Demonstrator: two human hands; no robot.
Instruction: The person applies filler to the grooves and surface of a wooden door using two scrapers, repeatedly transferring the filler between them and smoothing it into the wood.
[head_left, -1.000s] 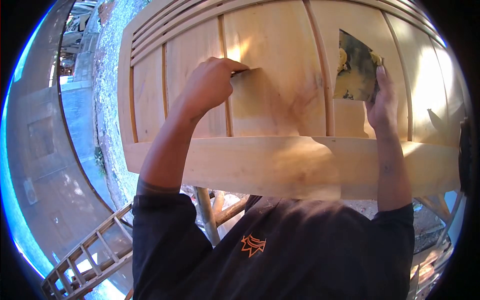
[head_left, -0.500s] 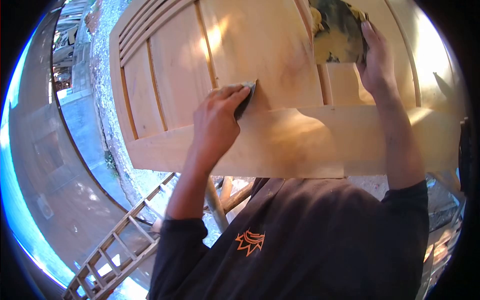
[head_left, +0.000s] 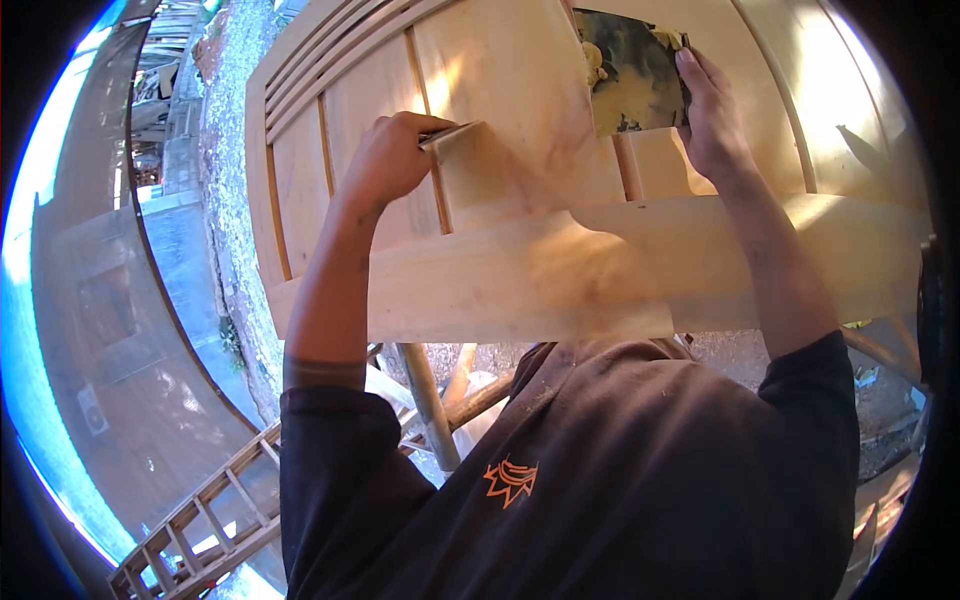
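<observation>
A light wooden panelled door [head_left: 520, 80], with grooves and slats at its upper left, lies before me. My left hand [head_left: 388, 155] is closed on a thin flat scraper [head_left: 455, 133], its blade edge at the door face beside a groove. On the right, my right hand [head_left: 715, 115] grips the edge of a dark flat board [head_left: 640, 75] smeared with yellowish putty. The board is over the door's middle, and a lump of putty [head_left: 595, 65] sits at its left edge. The scraper's handle end is hidden by my fingers.
A wooden ladder [head_left: 205, 520] lies at the lower left. Wooden poles [head_left: 428, 410] stand under the door's near edge. Further left is a large brown sheet [head_left: 100, 340], with a rough pale ground strip [head_left: 235, 200] between it and the door.
My left hand with the scraper has moved up and left over the door, and the wrist has turned. The right hand and the putty board have shifted slightly left in view.
</observation>
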